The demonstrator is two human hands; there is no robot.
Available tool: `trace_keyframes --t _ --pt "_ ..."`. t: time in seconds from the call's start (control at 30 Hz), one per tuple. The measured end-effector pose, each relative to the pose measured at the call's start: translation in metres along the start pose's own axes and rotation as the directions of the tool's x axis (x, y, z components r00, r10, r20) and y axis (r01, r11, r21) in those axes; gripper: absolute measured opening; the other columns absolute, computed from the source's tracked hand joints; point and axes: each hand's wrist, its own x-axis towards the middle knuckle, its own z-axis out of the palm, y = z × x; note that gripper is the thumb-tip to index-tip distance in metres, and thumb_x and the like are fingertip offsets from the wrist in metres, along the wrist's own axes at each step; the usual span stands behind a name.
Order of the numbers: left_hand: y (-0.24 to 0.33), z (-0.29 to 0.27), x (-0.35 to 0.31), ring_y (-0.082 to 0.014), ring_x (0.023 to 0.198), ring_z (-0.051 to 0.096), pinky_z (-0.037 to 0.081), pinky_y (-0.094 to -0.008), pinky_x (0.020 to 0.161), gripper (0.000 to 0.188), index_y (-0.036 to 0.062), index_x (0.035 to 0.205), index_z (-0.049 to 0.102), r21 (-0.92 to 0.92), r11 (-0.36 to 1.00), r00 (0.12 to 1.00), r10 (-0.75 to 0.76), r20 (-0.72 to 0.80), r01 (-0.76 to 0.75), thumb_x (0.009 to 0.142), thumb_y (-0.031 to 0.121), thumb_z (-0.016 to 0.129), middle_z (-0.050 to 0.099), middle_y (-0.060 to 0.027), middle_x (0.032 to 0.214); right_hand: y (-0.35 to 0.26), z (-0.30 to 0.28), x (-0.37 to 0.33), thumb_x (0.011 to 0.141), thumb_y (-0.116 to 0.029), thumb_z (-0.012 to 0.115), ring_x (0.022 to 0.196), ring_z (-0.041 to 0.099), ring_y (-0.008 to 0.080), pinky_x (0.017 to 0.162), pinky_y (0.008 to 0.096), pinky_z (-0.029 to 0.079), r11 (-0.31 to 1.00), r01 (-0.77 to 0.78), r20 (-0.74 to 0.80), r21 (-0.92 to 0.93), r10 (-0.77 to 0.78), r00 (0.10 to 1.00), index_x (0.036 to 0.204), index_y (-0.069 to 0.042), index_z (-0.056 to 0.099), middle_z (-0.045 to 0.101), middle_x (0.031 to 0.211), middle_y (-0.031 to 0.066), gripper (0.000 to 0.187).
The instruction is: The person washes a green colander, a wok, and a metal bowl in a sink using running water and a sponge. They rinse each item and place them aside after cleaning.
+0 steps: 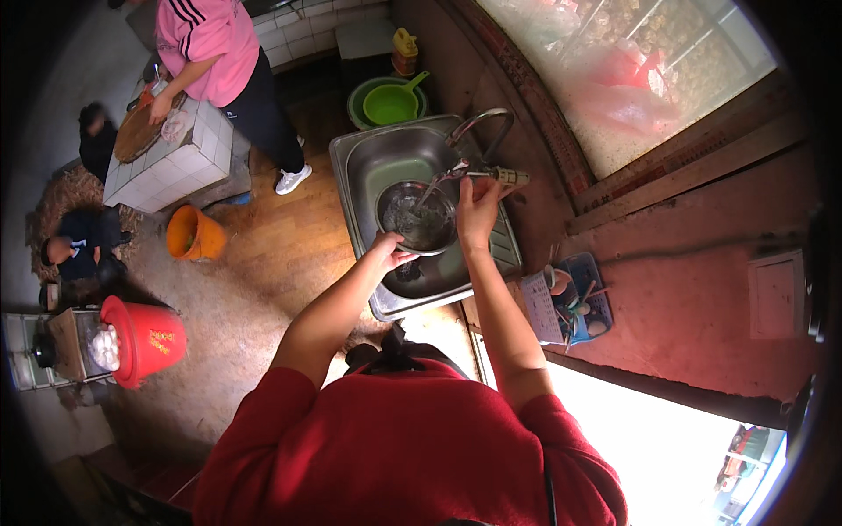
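Observation:
A round metal bowl [419, 230] with water in it is in the stainless steel sink [358, 206]. My left hand [392, 250] grips its near left rim, thumb on top and fingers below. Water [430, 188] runs down into the bowl from beside the tap [507, 118]. Just right of the bowl, my right hand [478, 215] is raised with its fingers closed near the tap's base. They meet a pale cylindrical piece [509, 176] there; what exactly they hold is too small to make out.
Beyond the sink, a green dipper [392, 102] rests in a basin. A blue basket [586, 294] of utensils hangs at right. Leftward are an orange bucket [195, 233], a red bucket [158, 342], a person in pink [210, 39] at a tiled counter [167, 180], and two low figures.

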Motion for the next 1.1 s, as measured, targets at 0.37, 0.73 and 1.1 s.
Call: trace_keyframes --t 0.37,0.73,1.1 --pt "0.008 0.002 -0.019 -0.0391 0.101 0.057 0.05 -0.0547 0.085 0.027 -0.0015 0.111 0.044 0.006 1.0 0.999 -0.007 -0.035 0.007 0.083 0.002 0.046 0.052 -0.0233 0.115 -0.025 -0.011 0.037 0.079 -0.015 0.057 0.094 0.058 0.0374 0.082 0.0424 0.046 0.923 0.294 0.286 -0.249 -0.22 0.933 0.11 0.001 0.054 0.057 0.104 0.0227 0.034" --pt "-0.001 -0.041 0.019 -0.0466 0.097 0.056 0.054 -0.0567 0.078 0.039 0.0011 0.118 0.037 -0.032 0.997 0.991 -0.072 -0.116 0.068 0.079 -0.004 0.042 0.047 -0.0257 0.118 -0.063 -0.011 0.016 0.081 -0.017 0.054 0.079 0.063 0.0388 0.07 0.0475 0.048 0.77 0.219 0.239 -0.599 -0.089 0.967 0.101 -0.002 0.047 0.064 0.084 0.0228 0.026" --pt "0.015 -0.002 -0.013 -0.0391 0.104 0.056 0.049 -0.0528 0.089 0.028 -0.0058 0.111 0.044 0.089 0.996 0.999 -0.001 -0.047 0.005 0.084 -0.002 0.042 0.054 -0.0246 0.112 -0.065 0.031 0.046 0.089 -0.035 0.051 0.058 0.065 0.0307 0.06 0.0383 0.053 0.976 -0.142 0.477 -0.164 0.205 0.855 0.101 0.004 0.05 0.064 0.064 0.0167 0.041"
